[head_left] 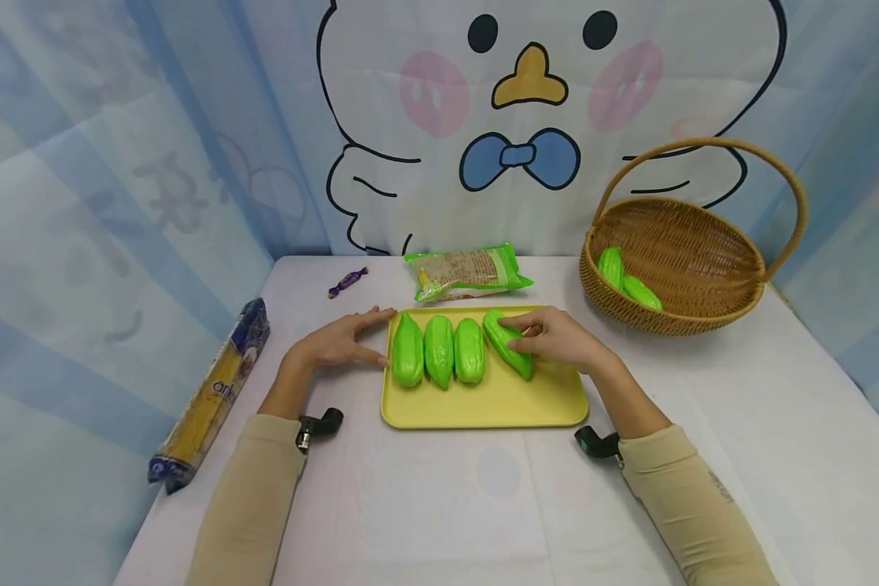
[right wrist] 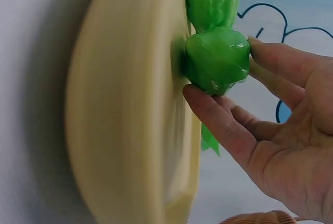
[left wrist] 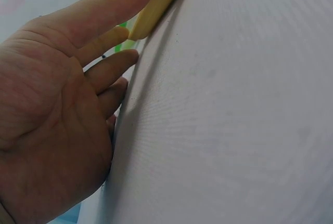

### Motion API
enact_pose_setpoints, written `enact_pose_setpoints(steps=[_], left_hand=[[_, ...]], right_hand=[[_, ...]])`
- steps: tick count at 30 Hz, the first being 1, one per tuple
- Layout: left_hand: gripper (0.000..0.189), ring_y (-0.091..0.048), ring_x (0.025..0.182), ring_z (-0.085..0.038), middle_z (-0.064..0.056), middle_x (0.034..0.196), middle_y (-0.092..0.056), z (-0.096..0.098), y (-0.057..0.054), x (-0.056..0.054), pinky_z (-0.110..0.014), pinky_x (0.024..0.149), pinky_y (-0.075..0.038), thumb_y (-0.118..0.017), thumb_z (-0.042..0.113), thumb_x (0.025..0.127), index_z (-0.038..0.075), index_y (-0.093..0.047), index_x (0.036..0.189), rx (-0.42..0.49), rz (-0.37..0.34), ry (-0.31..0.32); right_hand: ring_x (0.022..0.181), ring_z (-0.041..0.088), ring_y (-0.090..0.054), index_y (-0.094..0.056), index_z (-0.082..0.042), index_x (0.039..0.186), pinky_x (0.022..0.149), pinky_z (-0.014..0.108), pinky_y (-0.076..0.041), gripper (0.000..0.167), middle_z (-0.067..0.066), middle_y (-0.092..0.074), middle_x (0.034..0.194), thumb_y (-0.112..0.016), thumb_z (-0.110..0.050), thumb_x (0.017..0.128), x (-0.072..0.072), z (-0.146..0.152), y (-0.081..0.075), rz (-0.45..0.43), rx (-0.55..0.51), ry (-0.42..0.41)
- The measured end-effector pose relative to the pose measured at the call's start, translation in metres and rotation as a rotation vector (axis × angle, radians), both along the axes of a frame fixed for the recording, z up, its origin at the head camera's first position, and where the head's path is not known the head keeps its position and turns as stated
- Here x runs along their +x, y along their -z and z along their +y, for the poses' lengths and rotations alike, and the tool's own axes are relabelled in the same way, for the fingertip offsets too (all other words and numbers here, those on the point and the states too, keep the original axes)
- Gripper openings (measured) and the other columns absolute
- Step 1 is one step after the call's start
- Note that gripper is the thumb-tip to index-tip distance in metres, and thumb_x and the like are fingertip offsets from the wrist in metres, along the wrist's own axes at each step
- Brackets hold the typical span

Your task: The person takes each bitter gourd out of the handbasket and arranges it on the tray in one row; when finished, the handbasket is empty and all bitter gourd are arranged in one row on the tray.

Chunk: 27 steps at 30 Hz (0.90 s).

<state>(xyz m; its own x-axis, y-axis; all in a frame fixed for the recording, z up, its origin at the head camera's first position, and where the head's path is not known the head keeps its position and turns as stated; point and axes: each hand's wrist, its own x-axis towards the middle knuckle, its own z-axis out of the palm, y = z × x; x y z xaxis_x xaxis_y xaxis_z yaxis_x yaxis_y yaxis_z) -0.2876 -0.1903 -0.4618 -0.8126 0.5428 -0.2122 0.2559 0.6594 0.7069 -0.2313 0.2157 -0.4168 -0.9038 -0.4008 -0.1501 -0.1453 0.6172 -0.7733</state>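
Observation:
My right hand (head_left: 554,336) pinches a glossy bright-green gourd (head_left: 508,345) between thumb and fingers at the right of the row. In the right wrist view this gourd (right wrist: 217,60) is seen end-on, close over the tray floor. It tilts, its lower end towards the right. Three similar gourds stand side by side to its left: one at the far left (head_left: 408,350), one in the middle (head_left: 439,351) and one beside it (head_left: 470,351). All are on a yellow tray (head_left: 483,413). My left hand (head_left: 339,338) has its fingers spread at the tray's left edge, thumb and fingertips right at the rim.
A wicker basket (head_left: 674,224) with more green gourds (head_left: 625,279) stands at the back right. Behind the tray lies a green-ended food packet (head_left: 469,273). A purple wrapped candy (head_left: 347,282) lies back left; a long yellow-and-blue package (head_left: 208,399) lies along the left table edge.

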Motion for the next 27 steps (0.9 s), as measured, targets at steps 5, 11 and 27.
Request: enact_pose_setpoints(steps=[5, 11, 27], left_hand=[[0.102, -0.008, 0.164, -0.029, -0.007, 0.176, -0.014, 0.0003, -0.0004, 0.0004, -0.061, 0.131, -0.007, -0.089, 0.050, 0.079, 0.034, -0.035, 0.163, 0.004, 0.002, 0.005], [0.102, -0.008, 0.164, -0.029, -0.007, 0.175, -0.015, 0.0002, 0.0006, 0.0001, -0.060, 0.131, -0.007, -0.089, 0.049, 0.079, 0.034, -0.035, 0.163, 0.007, 0.006, 0.008], [0.102, -0.007, 0.163, -0.033, -0.011, 0.175, -0.013, -0.0004, 0.0007, -0.0013, -0.062, 0.130, -0.006, -0.089, 0.047, 0.080, 0.033, -0.034, 0.164, 0.003, 0.000, 0.009]], right_hand=[[0.082, 0.016, -0.055, -0.065, -0.014, 0.143, 0.063, 0.025, -0.044, 0.048, 0.017, -0.071, 0.117, -0.075, -0.023, 0.097, 0.0005, -0.0005, 0.0004, -0.002, -0.010, 0.006], [0.094, 0.020, -0.074, -0.063, -0.008, 0.144, 0.080, 0.040, -0.064, 0.051, 0.020, -0.059, 0.146, -0.076, -0.018, 0.096, 0.0018, -0.0010, -0.0002, -0.037, -0.062, 0.000], [0.092, 0.024, -0.076, -0.063, -0.006, 0.144, 0.080, 0.044, -0.066, 0.050, 0.023, -0.056, 0.149, -0.075, -0.013, 0.096, 0.0030, -0.0006, -0.0009, -0.070, -0.102, -0.013]])
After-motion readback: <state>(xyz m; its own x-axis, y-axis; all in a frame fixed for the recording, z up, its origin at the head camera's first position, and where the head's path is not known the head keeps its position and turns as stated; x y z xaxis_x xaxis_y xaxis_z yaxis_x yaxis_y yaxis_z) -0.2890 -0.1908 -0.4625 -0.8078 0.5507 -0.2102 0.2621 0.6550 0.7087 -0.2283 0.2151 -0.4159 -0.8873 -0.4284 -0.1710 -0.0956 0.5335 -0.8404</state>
